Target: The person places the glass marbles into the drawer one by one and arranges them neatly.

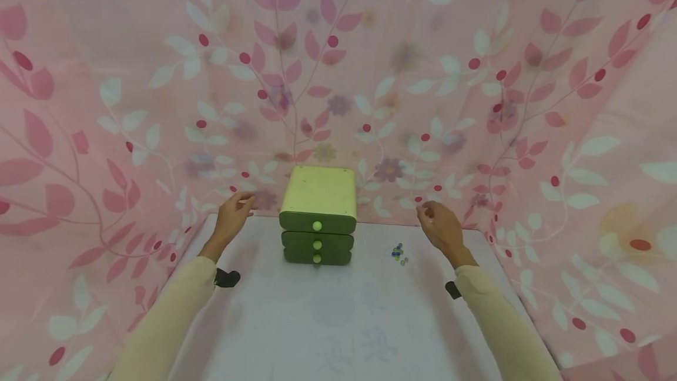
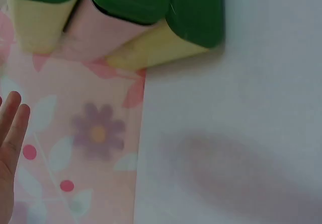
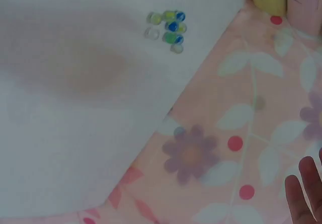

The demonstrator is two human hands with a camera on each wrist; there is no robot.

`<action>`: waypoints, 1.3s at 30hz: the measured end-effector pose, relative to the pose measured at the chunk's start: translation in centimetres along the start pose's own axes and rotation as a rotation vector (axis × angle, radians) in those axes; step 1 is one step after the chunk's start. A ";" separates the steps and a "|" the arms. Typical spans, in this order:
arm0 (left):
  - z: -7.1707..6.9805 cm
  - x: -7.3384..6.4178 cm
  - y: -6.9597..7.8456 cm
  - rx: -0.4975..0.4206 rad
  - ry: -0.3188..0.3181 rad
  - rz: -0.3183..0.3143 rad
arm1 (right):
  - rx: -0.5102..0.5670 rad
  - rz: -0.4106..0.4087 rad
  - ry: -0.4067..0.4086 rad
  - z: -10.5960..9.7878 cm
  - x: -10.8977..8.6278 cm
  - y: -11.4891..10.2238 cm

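Observation:
A small green drawer box [image 1: 319, 190] with a pale yellow-green top stands toward the back of the white table. Its three dark green fronts each carry a round light knob; in the left wrist view the fronts [image 2: 133, 0] appear at the top. My left hand [image 1: 234, 216] hovers to the left of the box, fingers relaxed, holding nothing. On the right, my right hand [image 1: 443, 227] is raised over the table, loosely bent and holding nothing. Between the box and that hand lies a cluster of several small glass marbles [image 3: 173, 26], blue, green, yellow and clear.
The white table [image 1: 254, 322] has faint marks near its front. Pink floral curtains [image 1: 402, 75] hang behind it and along both sides. Black straps sit at the left wrist [image 1: 227, 278] and the right wrist [image 1: 453, 290].

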State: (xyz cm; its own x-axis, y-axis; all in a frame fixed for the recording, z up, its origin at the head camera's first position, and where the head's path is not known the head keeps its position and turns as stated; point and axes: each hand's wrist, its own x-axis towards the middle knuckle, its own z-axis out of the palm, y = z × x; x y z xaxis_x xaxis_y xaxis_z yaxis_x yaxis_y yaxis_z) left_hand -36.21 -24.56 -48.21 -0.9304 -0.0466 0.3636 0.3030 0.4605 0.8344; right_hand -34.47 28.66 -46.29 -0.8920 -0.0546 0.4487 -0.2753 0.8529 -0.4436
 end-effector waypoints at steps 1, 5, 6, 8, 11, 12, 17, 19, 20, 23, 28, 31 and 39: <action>0.4 0.2 0.4 -0.051 0.005 -0.018 | 0.024 0.006 0.002 0.3 -0.1 -0.3; 1.9 0.9 1.6 -0.233 0.011 -0.089 | 0.103 0.029 -0.010 2.1 -0.5 -1.5; 2.3 1.1 1.8 -0.273 0.012 -0.097 | 0.123 0.034 -0.017 2.5 -0.7 -1.8; 2.9 1.6 2.4 -0.318 0.020 -0.108 | 0.155 0.038 -0.030 3.5 -1.0 -2.5; 3.9 2.2 2.9 -0.340 0.037 -0.118 | 0.198 0.041 -0.060 5.1 -1.5 -3.4; 4.1 2.4 3.1 -0.337 0.045 -0.122 | 0.216 0.045 -0.068 5.5 -1.7 -3.8; 5.4 3.3 3.5 -0.319 0.082 -0.120 | 0.275 0.057 -0.093 7.7 -2.5 -5.4; 5.9 3.4 3.6 -0.321 0.095 -0.118 | 0.291 0.061 -0.103 8.5 -2.7 -5.9; 6.2 3.5 3.5 -0.332 0.100 -0.117 | 0.294 0.066 -0.109 9.0 -2.9 -6.1; 6.7 3.4 3.7 -0.359 0.089 -0.121 | 0.311 0.069 -0.132 10.2 -3.4 -6.6; 7.4 3.1 3.0 -0.350 0.072 -0.088 | 0.324 0.064 -0.167 11.8 -4.4 -7.4; 7.8 2.9 2.3 -0.363 0.081 -0.079 | 0.339 0.055 -0.195 12.5 -4.9 -7.7; 8.3 2.8 2.0 -0.381 0.086 -0.072 | 0.419 0.061 -0.277 14.1 -5.1 -8.8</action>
State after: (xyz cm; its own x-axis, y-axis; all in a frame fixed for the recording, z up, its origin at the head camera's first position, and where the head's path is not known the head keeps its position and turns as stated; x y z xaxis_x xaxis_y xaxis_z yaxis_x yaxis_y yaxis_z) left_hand -39.89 -16.42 -48.91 -0.9362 -0.1486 0.3185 0.3074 0.0926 0.9471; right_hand -32.57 14.12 -55.64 -0.9570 -0.1953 0.2145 -0.2891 0.5801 -0.7615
